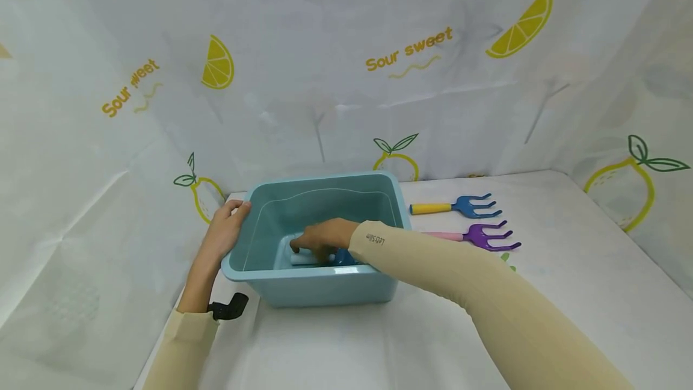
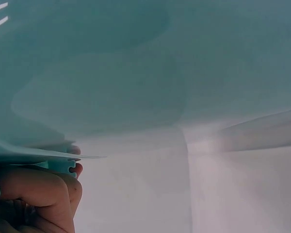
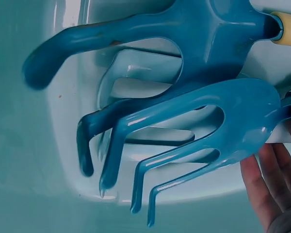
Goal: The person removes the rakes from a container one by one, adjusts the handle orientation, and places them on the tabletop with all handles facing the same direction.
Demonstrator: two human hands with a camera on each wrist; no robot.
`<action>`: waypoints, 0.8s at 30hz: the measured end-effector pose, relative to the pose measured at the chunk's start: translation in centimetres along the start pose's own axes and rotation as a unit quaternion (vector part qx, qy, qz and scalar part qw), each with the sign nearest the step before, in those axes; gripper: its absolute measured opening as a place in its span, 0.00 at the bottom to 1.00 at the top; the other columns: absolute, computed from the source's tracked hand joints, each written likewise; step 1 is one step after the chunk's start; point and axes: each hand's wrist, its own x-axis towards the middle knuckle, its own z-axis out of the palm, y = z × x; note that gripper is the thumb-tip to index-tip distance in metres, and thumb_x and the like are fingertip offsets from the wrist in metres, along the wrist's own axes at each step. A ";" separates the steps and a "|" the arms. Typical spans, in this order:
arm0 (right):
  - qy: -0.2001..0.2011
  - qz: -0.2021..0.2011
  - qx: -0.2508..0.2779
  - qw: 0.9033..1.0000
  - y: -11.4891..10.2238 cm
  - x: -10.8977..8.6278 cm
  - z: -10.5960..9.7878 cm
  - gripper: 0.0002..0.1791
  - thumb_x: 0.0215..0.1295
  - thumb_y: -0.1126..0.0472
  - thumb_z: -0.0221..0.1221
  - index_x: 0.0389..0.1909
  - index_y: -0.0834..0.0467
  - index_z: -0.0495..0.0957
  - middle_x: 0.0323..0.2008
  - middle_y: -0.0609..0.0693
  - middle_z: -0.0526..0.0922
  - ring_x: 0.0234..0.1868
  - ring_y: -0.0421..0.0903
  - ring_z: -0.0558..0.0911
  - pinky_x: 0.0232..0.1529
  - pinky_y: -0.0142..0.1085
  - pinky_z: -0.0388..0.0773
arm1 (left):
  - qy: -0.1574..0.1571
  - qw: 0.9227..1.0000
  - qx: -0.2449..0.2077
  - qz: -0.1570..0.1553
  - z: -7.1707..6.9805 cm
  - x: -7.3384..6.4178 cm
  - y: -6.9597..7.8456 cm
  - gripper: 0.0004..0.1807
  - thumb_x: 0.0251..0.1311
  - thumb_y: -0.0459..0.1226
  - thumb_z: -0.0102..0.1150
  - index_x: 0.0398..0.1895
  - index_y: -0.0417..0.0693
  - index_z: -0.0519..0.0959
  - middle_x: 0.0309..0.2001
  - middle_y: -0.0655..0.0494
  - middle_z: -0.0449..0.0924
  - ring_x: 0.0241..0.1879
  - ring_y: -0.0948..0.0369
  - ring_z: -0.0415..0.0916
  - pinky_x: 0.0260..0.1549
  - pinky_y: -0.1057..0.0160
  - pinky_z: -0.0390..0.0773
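Note:
My left hand (image 1: 224, 227) grips the left rim of a pale blue plastic basin (image 1: 325, 290), thumb over the edge; in the left wrist view its curled fingers (image 2: 43, 187) show under the rim. Inside the basin, my right hand (image 1: 327, 236) reaches down with bent fingers at the handle end of a small blue hand rake (image 3: 233, 126). That rake overlaps a bigger blue hand rake (image 3: 203, 53) with a yellow handle (image 3: 289, 29). A light blue hand rake (image 3: 145, 68) lies beneath both. My right palm and thumb are mostly out of the right wrist view.
Right of the basin lie a blue hand rake (image 1: 476, 206) with a yellow handle and a purple hand rake (image 1: 487, 236) with a pink handle. The white cloth-covered table (image 1: 325, 348) meets a lemon-printed cloth (image 1: 303, 77) behind the basin.

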 end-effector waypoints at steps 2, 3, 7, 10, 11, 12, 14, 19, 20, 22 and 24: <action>0.001 0.001 0.000 1.000 0.0 0.0 0.0 0.36 0.67 0.62 0.68 0.71 0.38 0.66 0.53 0.49 0.74 0.37 0.44 0.78 0.35 0.35 0.77 | 0.000 1.000 0.000 0.000 0.0 0.0 0.0 0.31 0.81 0.55 0.37 0.64 0.38 0.72 0.57 0.35 0.77 0.46 0.49 0.77 0.37 0.61 0.77; 0.001 0.001 0.001 1.000 0.0 0.0 0.1 0.36 0.67 0.62 0.68 0.71 0.38 0.65 0.53 0.49 0.74 0.37 0.44 0.78 0.35 0.35 0.76 | 0.000 1.000 -0.001 0.001 0.0 0.0 0.0 0.31 0.81 0.55 0.37 0.64 0.37 0.72 0.57 0.34 0.76 0.46 0.49 0.77 0.37 0.61 0.77; -0.003 -0.006 0.001 1.000 0.1 0.2 0.0 0.37 0.68 0.62 0.67 0.73 0.38 0.63 0.53 0.50 0.75 0.38 0.44 0.77 0.33 0.34 0.74 | 0.000 1.000 0.002 0.003 0.1 0.1 -0.1 0.31 0.81 0.55 0.37 0.64 0.37 0.72 0.57 0.34 0.76 0.47 0.49 0.76 0.38 0.61 0.76; -0.001 -0.013 -0.011 1.000 0.1 0.4 0.0 0.36 0.70 0.61 0.66 0.73 0.38 0.62 0.53 0.49 0.76 0.41 0.44 0.76 0.35 0.35 0.73 | 0.001 1.000 0.004 0.003 0.1 0.1 -0.1 0.32 0.81 0.56 0.37 0.64 0.37 0.72 0.58 0.35 0.76 0.48 0.49 0.76 0.38 0.61 0.76; 0.000 -0.015 -0.016 1.000 0.1 0.5 -0.1 0.36 0.69 0.60 0.67 0.73 0.37 0.62 0.53 0.49 0.76 0.42 0.44 0.75 0.35 0.35 0.73 | 0.001 1.000 0.005 0.004 0.0 0.1 -0.1 0.32 0.80 0.56 0.36 0.65 0.37 0.71 0.58 0.35 0.76 0.48 0.48 0.76 0.38 0.61 0.76; 0.002 -0.018 -0.021 1.000 0.1 0.5 -0.1 0.36 0.69 0.59 0.67 0.72 0.37 0.62 0.52 0.49 0.77 0.43 0.45 0.75 0.36 0.36 0.73 | 0.002 1.000 0.005 0.005 0.0 0.1 0.0 0.32 0.80 0.56 0.36 0.65 0.37 0.71 0.58 0.35 0.76 0.48 0.48 0.76 0.38 0.61 0.75; 0.005 -0.022 -0.023 0.999 0.2 0.6 -0.2 0.37 0.68 0.58 0.68 0.72 0.37 0.62 0.50 0.48 0.77 0.43 0.45 0.75 0.36 0.36 0.74 | 0.002 1.000 0.004 0.005 0.0 0.2 0.0 0.32 0.80 0.56 0.37 0.65 0.37 0.72 0.57 0.35 0.76 0.47 0.48 0.76 0.39 0.61 0.75; 0.011 -0.026 -0.032 0.999 0.2 0.6 -0.6 0.40 0.64 0.53 0.72 0.72 0.35 0.61 0.50 0.49 0.79 0.42 0.46 0.77 0.39 0.37 0.77 | 0.001 1.000 0.001 0.004 0.0 0.2 0.1 0.32 0.80 0.56 0.37 0.65 0.37 0.71 0.58 0.35 0.76 0.47 0.49 0.76 0.38 0.61 0.76; 0.013 -0.026 -0.038 0.999 0.1 0.6 -0.6 0.41 0.63 0.53 0.72 0.72 0.35 0.60 0.51 0.49 0.79 0.42 0.46 0.77 0.40 0.38 0.77 | 0.001 1.000 0.001 0.003 0.0 0.2 0.0 0.33 0.80 0.56 0.37 0.65 0.37 0.71 0.58 0.35 0.76 0.46 0.49 0.77 0.38 0.61 0.76; 0.021 -0.027 -0.049 0.998 0.0 0.6 -0.7 0.42 0.64 0.55 0.72 0.72 0.35 0.59 0.53 0.50 0.79 0.43 0.46 0.77 0.42 0.39 0.78 | 0.001 1.000 0.004 0.004 0.0 0.2 0.0 0.33 0.80 0.56 0.36 0.65 0.37 0.72 0.57 0.35 0.77 0.46 0.50 0.77 0.38 0.61 0.76; 0.026 -0.028 -0.056 0.998 -0.1 0.6 -0.8 0.43 0.64 0.59 0.72 0.73 0.35 0.58 0.52 0.51 0.80 0.43 0.46 0.77 0.42 0.39 0.78 | 0.002 1.000 0.005 0.001 0.0 0.1 0.0 0.33 0.80 0.57 0.37 0.65 0.38 0.72 0.57 0.35 0.77 0.46 0.50 0.77 0.38 0.61 0.76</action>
